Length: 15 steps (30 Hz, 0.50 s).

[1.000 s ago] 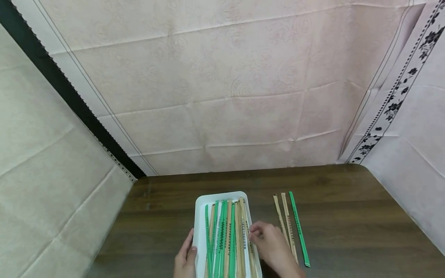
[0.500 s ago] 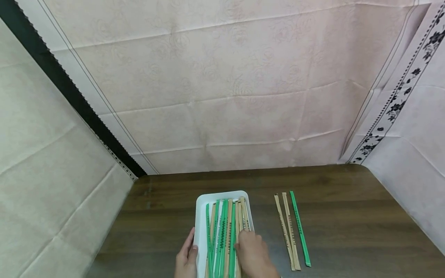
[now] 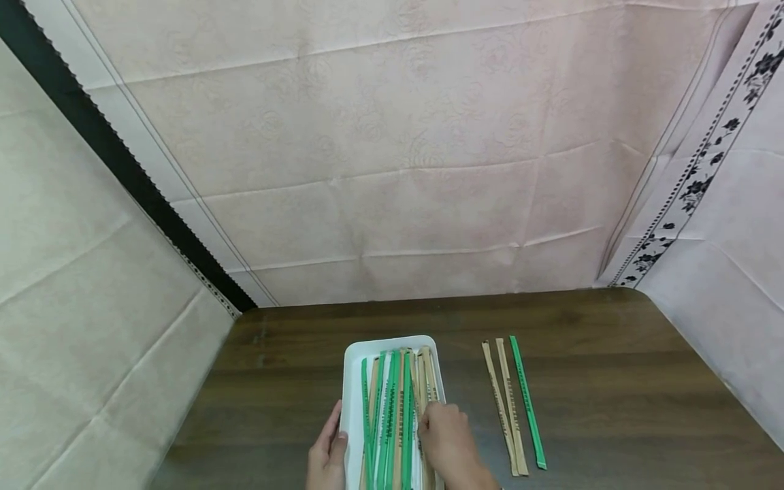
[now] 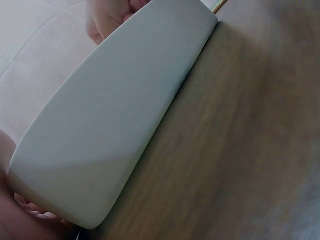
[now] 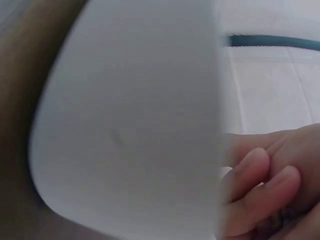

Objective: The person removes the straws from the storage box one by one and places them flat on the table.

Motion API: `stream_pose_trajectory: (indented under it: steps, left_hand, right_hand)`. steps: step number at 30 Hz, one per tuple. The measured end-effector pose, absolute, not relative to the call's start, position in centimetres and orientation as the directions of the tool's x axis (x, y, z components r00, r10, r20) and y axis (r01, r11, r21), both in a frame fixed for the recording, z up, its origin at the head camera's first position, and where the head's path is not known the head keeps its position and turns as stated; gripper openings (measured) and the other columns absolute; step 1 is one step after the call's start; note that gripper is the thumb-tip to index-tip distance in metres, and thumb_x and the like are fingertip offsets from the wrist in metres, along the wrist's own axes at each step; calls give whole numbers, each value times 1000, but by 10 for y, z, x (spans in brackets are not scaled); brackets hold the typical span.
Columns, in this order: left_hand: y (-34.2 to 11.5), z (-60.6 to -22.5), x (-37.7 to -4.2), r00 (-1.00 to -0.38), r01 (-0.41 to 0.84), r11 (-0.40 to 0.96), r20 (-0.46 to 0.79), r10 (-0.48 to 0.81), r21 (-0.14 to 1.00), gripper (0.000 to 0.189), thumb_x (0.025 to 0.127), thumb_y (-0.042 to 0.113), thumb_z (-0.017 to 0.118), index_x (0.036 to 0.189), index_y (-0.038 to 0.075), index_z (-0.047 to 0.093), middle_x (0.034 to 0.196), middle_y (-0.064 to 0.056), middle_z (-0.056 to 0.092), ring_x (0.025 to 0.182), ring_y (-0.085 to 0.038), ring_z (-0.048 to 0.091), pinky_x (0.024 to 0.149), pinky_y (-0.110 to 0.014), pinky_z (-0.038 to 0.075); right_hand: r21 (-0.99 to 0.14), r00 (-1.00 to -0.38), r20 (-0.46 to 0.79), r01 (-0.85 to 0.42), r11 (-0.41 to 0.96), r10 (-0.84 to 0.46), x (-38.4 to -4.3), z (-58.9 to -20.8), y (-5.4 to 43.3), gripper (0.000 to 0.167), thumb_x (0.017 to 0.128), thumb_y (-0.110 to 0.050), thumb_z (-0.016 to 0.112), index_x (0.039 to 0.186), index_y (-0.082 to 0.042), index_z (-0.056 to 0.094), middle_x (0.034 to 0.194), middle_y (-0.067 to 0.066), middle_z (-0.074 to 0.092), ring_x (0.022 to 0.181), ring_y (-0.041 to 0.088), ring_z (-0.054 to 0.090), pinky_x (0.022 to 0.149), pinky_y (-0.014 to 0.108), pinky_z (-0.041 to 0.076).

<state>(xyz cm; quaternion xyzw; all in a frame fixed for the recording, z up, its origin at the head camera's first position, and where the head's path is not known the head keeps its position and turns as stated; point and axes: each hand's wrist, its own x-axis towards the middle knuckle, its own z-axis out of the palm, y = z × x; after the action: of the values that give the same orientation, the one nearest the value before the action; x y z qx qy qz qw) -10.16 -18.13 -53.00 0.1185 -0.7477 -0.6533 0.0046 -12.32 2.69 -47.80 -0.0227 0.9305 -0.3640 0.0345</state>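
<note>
Downward head, close wrist views seemingly share tray.

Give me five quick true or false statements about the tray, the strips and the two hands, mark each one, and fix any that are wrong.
1. The left hand touches the side of the white tray. True.
2. Three loose strips lie on the table outside the tray. True.
3. The green loose strip lies between the two tan ones. False: it lies to the right of both in the head view.
4. The right hand is above the loose strips. False: the right hand is over the tray's right part.
5. The tray holds only green strips. False: tan strips lie in it too.
</note>
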Motion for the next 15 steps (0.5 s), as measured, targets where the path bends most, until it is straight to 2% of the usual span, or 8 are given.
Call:
stream_pose_trajectory:
  steps: [2, 5, 7, 10, 15]
  left_hand:
    - [-182, -530, -102, -971, -175, 117, -152, -186, 978, 55, 109, 2, 41, 164, 4, 35, 160, -31, 42, 120, -33, 64, 82, -27, 56]
    - [-182, -530, -102, -971, -171, 121, -145, -192, 978, 56, 109, 1, 41, 164, 3, 36, 159, -31, 43, 122, -33, 63, 82, -26, 55]
    - [-182, -531, -102, -969, -173, 122, -147, -196, 977, 55, 109, 1, 41, 164, 4, 36, 159, -31, 43, 122, -33, 63, 82, -25, 54]
    - [-182, -531, -102, -968, -175, 123, -147, -203, 977, 55, 108, 2, 41, 163, 4, 37, 159, -31, 44, 122, -32, 63, 82, -24, 54]
    - [-181, -532, -102, -968, -163, 129, -133, -213, 978, 55, 107, 1, 42, 162, 3, 39, 158, -30, 46, 126, -35, 60, 83, -22, 53]
  right_hand:
    - [-716, -997, -24, -29, 697, -67, -123, -473, 33, 47, 90, 8, 63, 55, -17, 44, 53, -8, 33, 52, 11, 28, 51, 29, 31]
    - [-749, -998, 4, -43, 661, -61, -123, -463, 47, 28, 89, 5, 66, 68, -12, 65, 61, -7, 53, 54, 10, 45, 54, 29, 40]
    - [-770, -999, 5, -35, 637, -49, -124, -458, 58, 17, 89, 3, 67, 79, -9, 74, 68, -5, 62, 59, 11, 52, 58, 30, 45]
    - [-810, -1000, -13, -6, 587, -27, -127, -457, 78, 15, 88, 0, 67, 89, -8, 78, 76, -4, 68, 62, 12, 56, 63, 30, 47]
    - [-893, -994, -106, 97, 440, 3, -127, -462, 118, 10, 94, -5, 69, 98, -5, 78, 82, 1, 71, 51, 13, 51, 50, 27, 43]
